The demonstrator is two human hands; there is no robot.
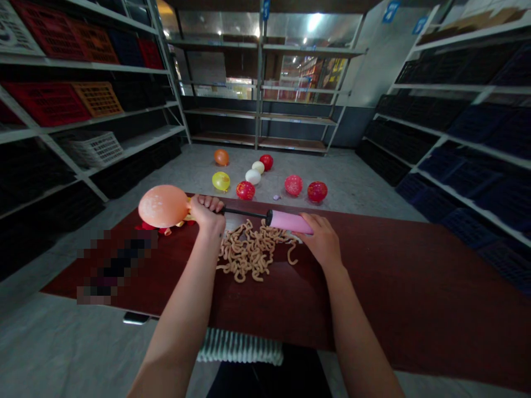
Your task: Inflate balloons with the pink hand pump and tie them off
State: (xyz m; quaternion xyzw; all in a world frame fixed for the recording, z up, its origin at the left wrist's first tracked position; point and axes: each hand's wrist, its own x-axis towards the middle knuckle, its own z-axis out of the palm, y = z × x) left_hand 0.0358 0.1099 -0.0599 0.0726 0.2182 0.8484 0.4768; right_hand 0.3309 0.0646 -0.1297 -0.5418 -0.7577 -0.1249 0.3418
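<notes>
My right hand (321, 237) is closed around the pink barrel of a hand balloon pump (289, 221), held almost level above the table. A black rod runs from the barrel to my left hand (208, 211), which is wrapped around the pump's other end. An inflated orange balloon (163, 206) sticks out to the left of that hand; its neck is partly hidden by my fingers. Below the pump lies a heap of tan, curled, worm-like pieces (253, 251). Under the orange balloon, small red and yellow pieces (168, 231), perhaps uninflated balloons, lie on the table.
The dark red table (394, 287) spans the front. On the floor beyond lie several inflated balloons, among them a yellow one (220, 181) and a red one (317, 191). Shelves with crates (95, 99) stand left and right; a metal rack (259, 119) stands behind. A blurred patch covers the table's left.
</notes>
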